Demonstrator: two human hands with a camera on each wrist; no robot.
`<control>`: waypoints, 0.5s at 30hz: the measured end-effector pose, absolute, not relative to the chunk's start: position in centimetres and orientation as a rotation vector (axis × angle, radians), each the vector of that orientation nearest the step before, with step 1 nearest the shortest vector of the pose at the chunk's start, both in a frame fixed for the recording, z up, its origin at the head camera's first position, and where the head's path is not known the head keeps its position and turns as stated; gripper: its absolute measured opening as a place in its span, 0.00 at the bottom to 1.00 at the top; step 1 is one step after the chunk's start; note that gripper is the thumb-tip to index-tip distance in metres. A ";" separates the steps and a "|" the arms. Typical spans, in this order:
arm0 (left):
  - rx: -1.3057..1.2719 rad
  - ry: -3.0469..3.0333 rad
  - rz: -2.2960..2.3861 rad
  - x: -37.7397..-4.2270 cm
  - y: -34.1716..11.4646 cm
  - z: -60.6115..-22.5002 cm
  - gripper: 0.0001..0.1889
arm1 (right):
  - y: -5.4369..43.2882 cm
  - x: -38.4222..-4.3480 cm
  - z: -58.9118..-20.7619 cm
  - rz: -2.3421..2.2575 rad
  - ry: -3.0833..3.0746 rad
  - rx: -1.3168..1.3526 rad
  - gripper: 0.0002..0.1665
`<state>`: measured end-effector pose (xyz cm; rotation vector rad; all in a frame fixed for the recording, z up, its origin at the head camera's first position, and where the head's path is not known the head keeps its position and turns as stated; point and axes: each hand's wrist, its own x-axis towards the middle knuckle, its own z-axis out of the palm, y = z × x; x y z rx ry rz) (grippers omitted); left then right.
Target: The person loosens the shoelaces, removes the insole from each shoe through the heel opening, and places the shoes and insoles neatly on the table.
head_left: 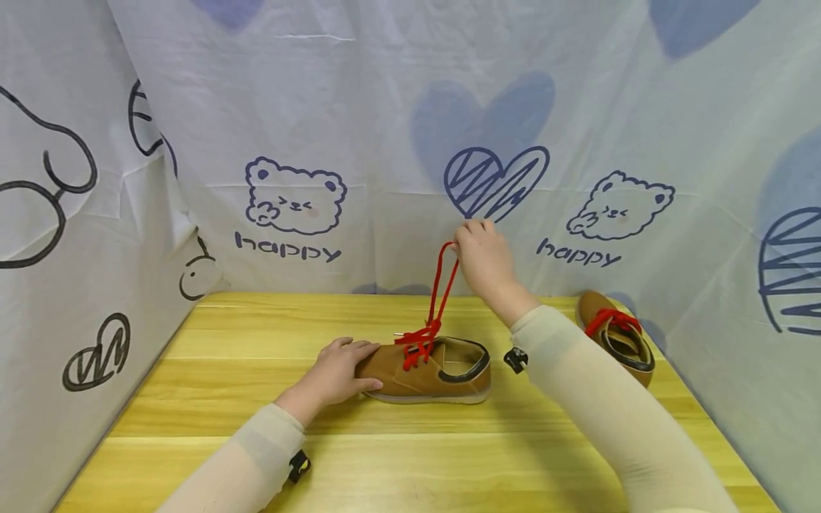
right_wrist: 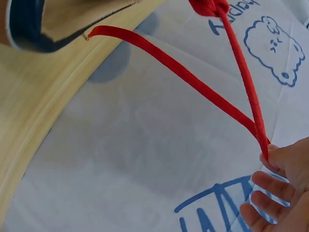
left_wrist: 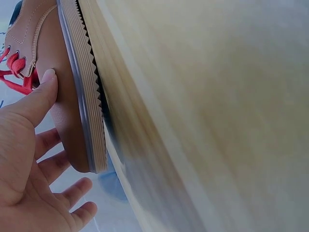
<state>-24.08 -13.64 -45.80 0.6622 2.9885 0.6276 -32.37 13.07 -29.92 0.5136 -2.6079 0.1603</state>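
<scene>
A brown shoe with red laces lies sole-down on the table, its toe toward the left. At that toe my left hand holds on, thumb on the near side and fingers over the far side; the left wrist view shows the thumb pressed against the leather. High above the shoe, my right hand pinches the red shoelace between thumb and forefinger. The lace stretches up taut in a narrow loop from the knot. In the right wrist view, one metal-tipped lace end hangs by the shoe opening.
A second brown shoe with a tied red lace stands at the right back of the wooden table. White printed cloth hangs close behind the table and along both sides. Dark clips sit on both sleeves near the wrists.
</scene>
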 end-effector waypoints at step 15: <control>0.674 2.978 0.642 -23.9 -13.6 -45.5 0.38 | 16.1 -33.8 -30.6 0.191 -2.614 0.357 0.12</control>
